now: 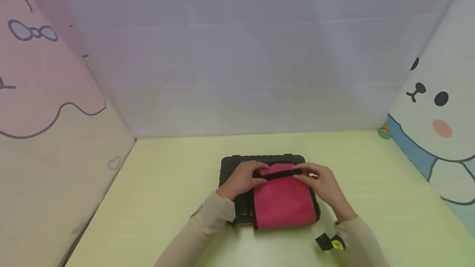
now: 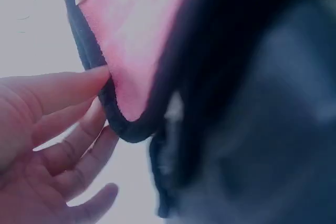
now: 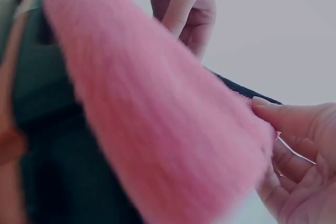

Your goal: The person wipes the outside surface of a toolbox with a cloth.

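Note:
A pink fuzzy cloth (image 1: 283,205) with a black bound edge lies folded over a black hard case (image 1: 229,169) on the table. My left hand (image 1: 242,179) pinches the left end of the cloth's raised black edge between thumb and fingers. At the right end, my right hand (image 1: 323,182) pinches the same edge. In the left wrist view, the thumb and fingers of the left hand (image 2: 58,124) grip the dark trim near a rounded corner. The right wrist view shows the right hand (image 3: 302,150) holding the cloth's edge; its fingertips are partly hidden behind the cloth.
The pale yellow table (image 1: 167,176) extends on both sides of the case. A white sheet (image 1: 237,52) stands behind it, with cartoon-printed panels left and right. Near the right cuff there is a small black square tag (image 1: 324,242) with a yellow piece beside it.

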Demonstrator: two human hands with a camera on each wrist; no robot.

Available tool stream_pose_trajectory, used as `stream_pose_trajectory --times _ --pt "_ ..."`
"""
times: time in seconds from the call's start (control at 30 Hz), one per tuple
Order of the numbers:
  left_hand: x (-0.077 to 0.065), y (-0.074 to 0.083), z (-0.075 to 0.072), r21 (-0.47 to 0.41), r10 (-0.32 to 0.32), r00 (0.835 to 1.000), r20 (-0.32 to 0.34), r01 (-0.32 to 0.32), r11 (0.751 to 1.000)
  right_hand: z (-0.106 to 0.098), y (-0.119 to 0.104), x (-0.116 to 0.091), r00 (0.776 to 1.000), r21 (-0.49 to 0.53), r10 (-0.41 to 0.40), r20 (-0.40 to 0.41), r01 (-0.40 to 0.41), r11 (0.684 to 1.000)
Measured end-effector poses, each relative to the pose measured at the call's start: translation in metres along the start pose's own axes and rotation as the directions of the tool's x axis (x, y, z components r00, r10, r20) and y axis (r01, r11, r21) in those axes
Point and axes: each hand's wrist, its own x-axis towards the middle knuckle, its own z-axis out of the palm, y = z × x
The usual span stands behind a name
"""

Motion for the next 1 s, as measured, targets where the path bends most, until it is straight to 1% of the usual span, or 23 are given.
stream_pose_trajectory --times 0.1,0.17,0.2,0.27,0.33,0.37,0.4,0.47,0.5,0.53,0.57,0.6,0.67,0.73,0.77,0.8,0.83,0.9,0.93,1.0 --pt "0.002 0.006 -0.012 0.075 -0.025 0.999 0.037 0.022 0.997 -0.001 -0.007 0.009 1.0 0.011 0.006 0.008 -0.006 1.0" --pt "0.002 0.009 -0.019 0.104 -0.047 0.998 0.039 0.043 0.994 0.0 -0.009 0.016 1.0 0.009 0.014 0.006 -0.014 1.0" --pt "0.002 0.01 -0.022 0.114 -0.063 0.998 0.023 0.06 0.992 0.0 -0.009 0.02 1.0 0.007 0.02 0.004 -0.02 1.0" --pt "0.003 0.011 -0.026 0.128 -0.107 0.993 -0.038 0.112 0.985 0.002 -0.007 0.029 1.0 -0.006 0.021 -0.012 -0.021 1.0" --pt "0.007 0.01 -0.026 0.14 -0.142 0.985 -0.098 0.155 0.978 0.005 -0.004 0.038 0.999 -0.037 0.023 -0.029 -0.024 0.999" --pt "0.008 0.009 -0.023 0.174 -0.154 0.981 -0.12 0.174 0.969 0.007 -0.001 0.041 0.999 -0.063 0.023 -0.034 -0.025 0.998" --pt "0.01 0.007 -0.019 0.219 -0.163 0.977 -0.134 0.19 0.957 0.008 0.0 0.041 0.999 -0.1 0.02 -0.032 -0.023 0.995" --pt "0.009 0.004 -0.009 0.303 -0.181 0.975 -0.129 0.212 0.929 0.011 0.001 0.037 1.0 -0.202 -0.009 -0.01 0.007 0.979" --pt "0.008 0.004 -0.003 0.339 -0.186 0.976 -0.111 0.213 0.916 0.012 0.0 0.031 0.999 -0.262 -0.034 0.012 0.036 0.964" --pt "0.005 0.004 0.003 0.372 -0.192 0.978 -0.085 0.21 0.904 0.013 -0.001 0.024 0.997 -0.327 -0.067 0.046 0.078 0.942" --pt "0.001 0.006 0.008 0.41 -0.19 0.98 -0.057 0.197 0.891 0.015 -0.002 0.016 0.991 -0.385 -0.097 0.094 0.126 0.914" --pt "-0.003 0.009 0.013 0.425 -0.193 0.981 -0.024 0.185 0.886 0.016 -0.005 0.008 0.979 -0.429 -0.13 0.155 0.185 0.884" --pt "-0.012 0.016 0.019 0.454 -0.186 0.981 0.05 0.144 0.88 0.019 -0.008 -0.007 0.942 -0.487 -0.172 0.289 0.299 0.821" --pt "-0.021 0.024 0.025 0.472 -0.176 0.975 0.137 0.092 0.877 0.023 -0.01 -0.017 0.896 -0.52 -0.174 0.409 0.386 0.762" --pt "-0.025 0.028 0.028 0.483 -0.17 0.97 0.172 0.067 0.873 0.025 -0.011 -0.021 0.878 -0.527 -0.159 0.452 0.407 0.746" --pt "-0.028 0.03 0.03 0.49 -0.164 0.966 0.199 0.047 0.87 0.027 -0.011 -0.023 0.867 -0.537 -0.144 0.477 0.417 0.733" --pt "-0.031 0.032 0.032 0.497 -0.157 0.963 0.22 0.028 0.867 0.029 -0.012 -0.024 0.863 -0.551 -0.122 0.49 0.416 0.723" --pt "-0.033 0.034 0.035 0.502 -0.15 0.959 0.24 0.009 0.865 0.033 -0.013 -0.024 0.865 -0.583 -0.088 0.493 0.404 0.705" --pt "-0.034 0.034 0.035 0.519 -0.135 0.964 0.23 -0.004 0.855 0.034 -0.013 -0.022 0.872 -0.597 -0.087 0.481 0.399 0.696" --pt "-0.033 0.032 0.034 0.555 -0.089 0.978 0.188 -0.031 0.831 0.035 -0.012 -0.017 0.887 -0.618 -0.128 0.443 0.405 0.674"
